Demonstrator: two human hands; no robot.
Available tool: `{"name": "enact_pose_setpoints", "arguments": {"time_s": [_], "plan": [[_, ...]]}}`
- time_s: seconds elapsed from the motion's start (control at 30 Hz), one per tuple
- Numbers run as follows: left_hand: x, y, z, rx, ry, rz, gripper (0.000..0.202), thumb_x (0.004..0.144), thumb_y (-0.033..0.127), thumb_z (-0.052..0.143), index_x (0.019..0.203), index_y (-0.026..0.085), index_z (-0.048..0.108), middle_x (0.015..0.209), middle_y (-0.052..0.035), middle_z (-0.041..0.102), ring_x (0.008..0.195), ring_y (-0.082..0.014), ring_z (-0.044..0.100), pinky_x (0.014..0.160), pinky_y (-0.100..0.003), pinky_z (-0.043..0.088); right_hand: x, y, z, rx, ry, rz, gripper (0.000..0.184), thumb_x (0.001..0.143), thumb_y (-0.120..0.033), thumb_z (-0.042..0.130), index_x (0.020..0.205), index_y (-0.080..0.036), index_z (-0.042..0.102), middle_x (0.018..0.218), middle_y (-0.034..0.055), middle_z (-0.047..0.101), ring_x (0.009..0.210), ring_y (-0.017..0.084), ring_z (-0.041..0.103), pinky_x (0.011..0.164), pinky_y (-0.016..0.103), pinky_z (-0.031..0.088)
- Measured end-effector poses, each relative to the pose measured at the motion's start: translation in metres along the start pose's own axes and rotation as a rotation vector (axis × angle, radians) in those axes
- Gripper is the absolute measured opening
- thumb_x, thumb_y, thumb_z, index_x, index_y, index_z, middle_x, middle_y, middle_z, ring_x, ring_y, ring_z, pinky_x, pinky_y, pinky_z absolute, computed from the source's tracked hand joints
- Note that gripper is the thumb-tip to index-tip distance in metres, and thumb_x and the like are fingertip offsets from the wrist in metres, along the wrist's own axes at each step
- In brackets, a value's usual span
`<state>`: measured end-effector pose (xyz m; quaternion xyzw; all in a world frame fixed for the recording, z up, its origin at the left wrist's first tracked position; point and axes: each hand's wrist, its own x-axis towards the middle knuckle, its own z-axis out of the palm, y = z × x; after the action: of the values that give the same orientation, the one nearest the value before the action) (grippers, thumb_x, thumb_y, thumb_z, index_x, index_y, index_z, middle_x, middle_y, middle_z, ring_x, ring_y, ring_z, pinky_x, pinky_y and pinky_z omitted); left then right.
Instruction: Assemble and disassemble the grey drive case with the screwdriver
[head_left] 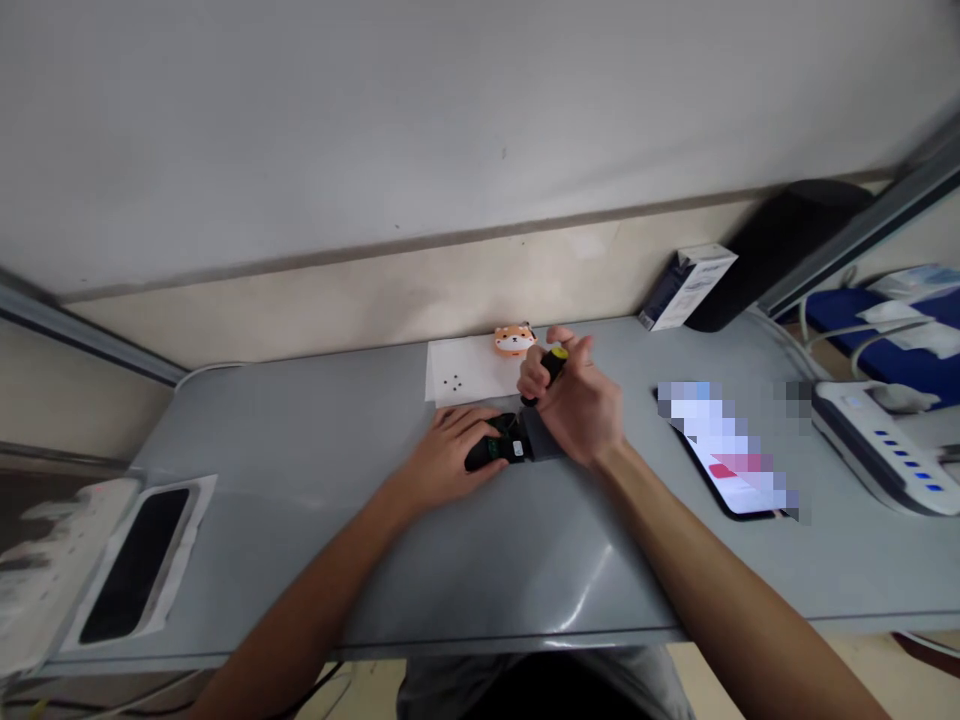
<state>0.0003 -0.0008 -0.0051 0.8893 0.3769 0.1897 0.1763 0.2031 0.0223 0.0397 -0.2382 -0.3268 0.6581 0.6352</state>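
My right hand [576, 400] is closed round a small screwdriver [553, 366] with a black and yellow handle, held upright with its tip down over a small black device [501, 448] on the grey table [315, 470]. My left hand [448, 455] lies on the table with its fingers curled around the left end of that black device, holding it down. A green patch shows on the device. Just behind, a white sheet of paper [469, 368] carries several tiny dark screws [453, 382].
An orange animal figure [514, 340] sits at the paper's far edge. A phone [731, 470] lies to the right, a white power strip [877, 445] beyond it. A small box [686, 285] and a black speaker [787, 245] stand by the wall. A dark panel [135, 565] lies at left.
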Motion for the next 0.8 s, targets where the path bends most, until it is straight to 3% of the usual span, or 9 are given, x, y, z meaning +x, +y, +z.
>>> {"name": "enact_pose_setpoints", "arguments": {"time_s": [0.1,0.23,0.37,0.5,0.7,0.8], "plan": [[0.0015,0.0019,-0.0009,-0.016,-0.008,-0.018,0.015,0.099,0.034,0.070,0.109,0.024,0.066,0.138,-0.0079,0.071,0.130,-0.0278,0.064,0.112,-0.050,0.047,-0.0002,-0.0001,-0.0005,-0.055,-0.014,-0.015,0.042,0.080,-0.053,0.086,0.084,-0.028,0.052,0.066,-0.0053,0.041,0.059,0.015,0.039,0.058,0.030,0.038],[0.0019,0.0013,-0.0009,-0.020,-0.019,-0.015,0.015,0.099,0.036,0.070,0.110,0.025,0.066,0.136,-0.0075,0.071,0.130,-0.0279,0.064,0.112,-0.049,0.047,0.0010,-0.0004,0.0005,-0.115,-0.045,-0.019,0.037,0.084,-0.060,0.078,0.087,-0.027,0.060,0.080,0.0007,0.056,0.072,0.018,0.052,0.066,0.034,0.046],[0.0009,-0.0001,0.0005,-0.017,-0.018,-0.039,0.019,0.097,0.035,0.072,0.110,0.024,0.064,0.137,-0.0088,0.070,0.130,-0.0292,0.063,0.111,-0.049,0.048,-0.0008,-0.0007,0.0027,-0.059,-0.072,0.030,0.036,0.091,-0.063,0.068,0.093,-0.028,0.059,0.073,-0.0017,0.046,0.063,0.017,0.044,0.061,0.033,0.043],[0.0005,-0.0001,0.0015,-0.033,-0.019,-0.054,0.022,0.095,0.033,0.074,0.111,0.023,0.062,0.138,-0.0099,0.069,0.130,-0.0299,0.063,0.111,-0.050,0.049,-0.0023,-0.0002,0.0028,-0.040,-0.077,0.033,0.042,0.084,-0.060,0.080,0.086,-0.029,0.050,0.066,-0.0051,0.042,0.057,0.015,0.035,0.057,0.030,0.038],[-0.0001,-0.0021,0.0032,-0.040,-0.011,-0.058,0.020,0.095,0.033,0.072,0.109,0.023,0.062,0.140,-0.0098,0.068,0.132,-0.0302,0.061,0.111,-0.051,0.049,0.0015,-0.0054,-0.0015,-0.110,-0.065,0.022,0.038,0.084,-0.059,0.078,0.083,-0.025,0.061,0.088,0.0027,0.055,0.076,0.019,0.054,0.070,0.035,0.048],[-0.0004,-0.0033,0.0043,-0.038,-0.007,-0.044,0.019,0.096,0.032,0.072,0.109,0.024,0.061,0.140,-0.0100,0.068,0.132,-0.0300,0.061,0.111,-0.050,0.049,0.0022,-0.0067,-0.0028,-0.111,-0.100,0.058,0.035,0.089,-0.059,0.071,0.084,-0.026,0.063,0.077,0.0014,0.050,0.068,0.019,0.048,0.067,0.036,0.046]]}}
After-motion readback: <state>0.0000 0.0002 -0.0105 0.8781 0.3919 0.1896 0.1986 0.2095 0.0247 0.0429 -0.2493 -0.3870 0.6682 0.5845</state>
